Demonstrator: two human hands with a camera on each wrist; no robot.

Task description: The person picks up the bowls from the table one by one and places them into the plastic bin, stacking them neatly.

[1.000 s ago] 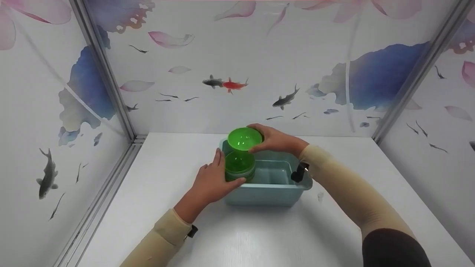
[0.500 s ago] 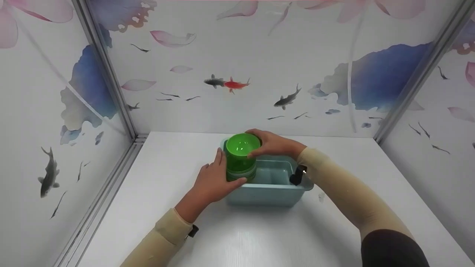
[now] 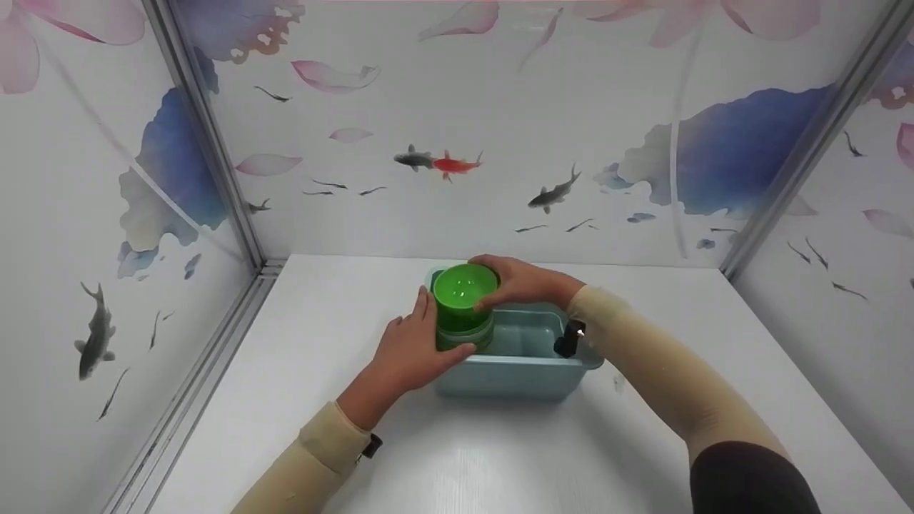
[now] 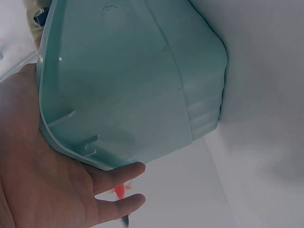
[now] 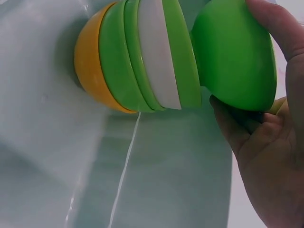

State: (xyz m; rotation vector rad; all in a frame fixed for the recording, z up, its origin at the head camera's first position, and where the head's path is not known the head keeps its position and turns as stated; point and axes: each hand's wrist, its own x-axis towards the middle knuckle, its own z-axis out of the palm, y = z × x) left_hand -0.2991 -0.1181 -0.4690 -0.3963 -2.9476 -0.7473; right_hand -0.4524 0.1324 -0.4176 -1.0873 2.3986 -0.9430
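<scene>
A green bowl (image 3: pixel 463 285) is pinched at its rim by my right hand (image 3: pixel 525 280), thumb on the near side. In the right wrist view its foot meets the mouth of the top bowl in a stack of bowls (image 5: pixel 137 59), coloured orange, green and white. That stack stands in the left part of a pale blue-green plastic basin (image 3: pixel 510 377). My left hand (image 3: pixel 410 350) lies against the basin's front left corner, two fingers straight up along the left side, thumb stretched along the front rim. In the left wrist view the palm touches the rim, with two fingers extended below it.
The basin sits on a white table (image 3: pixel 343 307) near the back panel (image 3: pixel 400 228), which is printed with fish and petals. Similar panels with metal frames flank the table on both sides. A small pale mark (image 3: pixel 618 383) shows right of the basin.
The right hand has lowered the green bowl from above the stack, slightly leftward, down to the top bowl. The left hand has stayed in place at the basin.
</scene>
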